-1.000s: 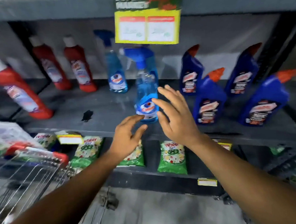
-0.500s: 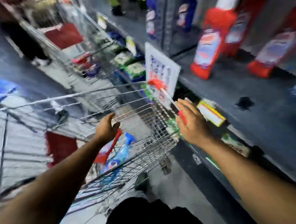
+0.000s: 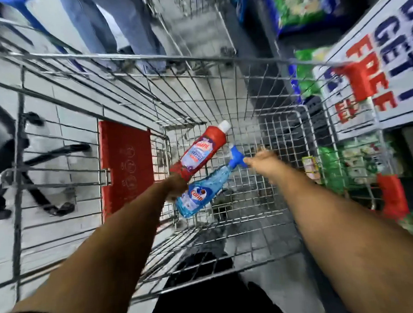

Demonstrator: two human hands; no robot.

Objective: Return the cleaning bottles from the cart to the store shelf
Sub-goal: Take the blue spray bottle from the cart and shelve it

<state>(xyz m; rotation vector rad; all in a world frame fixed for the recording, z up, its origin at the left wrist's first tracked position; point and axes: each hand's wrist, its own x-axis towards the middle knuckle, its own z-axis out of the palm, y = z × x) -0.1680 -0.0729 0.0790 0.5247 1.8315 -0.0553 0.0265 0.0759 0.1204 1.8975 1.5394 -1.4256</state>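
Observation:
I look straight down into a wire shopping cart (image 3: 219,60). My left hand (image 3: 177,185) grips the base of a red bottle (image 3: 201,151) with a white cap, lifted at a slant inside the basket. Under it lies a blue spray bottle (image 3: 198,195) with a blue trigger head. My right hand (image 3: 260,159) is at that trigger head, fingers around or against it; blur hides the exact grip.
A red flap (image 3: 125,165) hangs on the cart's left inner wall. A white promo sign (image 3: 387,58) with red and blue letters sits at the cart's right. Green packets (image 3: 298,5) fill the low shelf on the right. A person's legs (image 3: 112,24) stand beyond the cart.
My view swung from the shelf down into the cart. Both hands left the cart's rim and reached into the basket; the left took hold of the red bottle, the right reached the spray bottle.

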